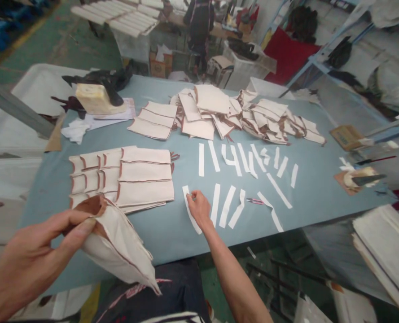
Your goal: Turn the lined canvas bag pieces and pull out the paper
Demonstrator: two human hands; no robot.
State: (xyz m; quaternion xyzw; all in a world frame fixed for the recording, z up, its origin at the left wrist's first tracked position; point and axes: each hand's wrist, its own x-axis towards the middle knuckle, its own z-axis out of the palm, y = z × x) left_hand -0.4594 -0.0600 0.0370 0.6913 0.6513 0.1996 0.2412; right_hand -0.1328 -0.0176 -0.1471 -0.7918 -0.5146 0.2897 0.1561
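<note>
Two bare hands are at the blue-grey table (320,179): the left hand (46,253) pinches a cream pouch (123,246) by its brown-lined opening over the near left edge; the right hand (200,209), fingers curled together, meets a white strip (193,218), though whether it grips I cannot tell.

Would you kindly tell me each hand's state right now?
Left hand: closed, holding a brown-edged cream fabric pouch.
Right hand: at a white strip; whether gripped cannot be told.
</note>
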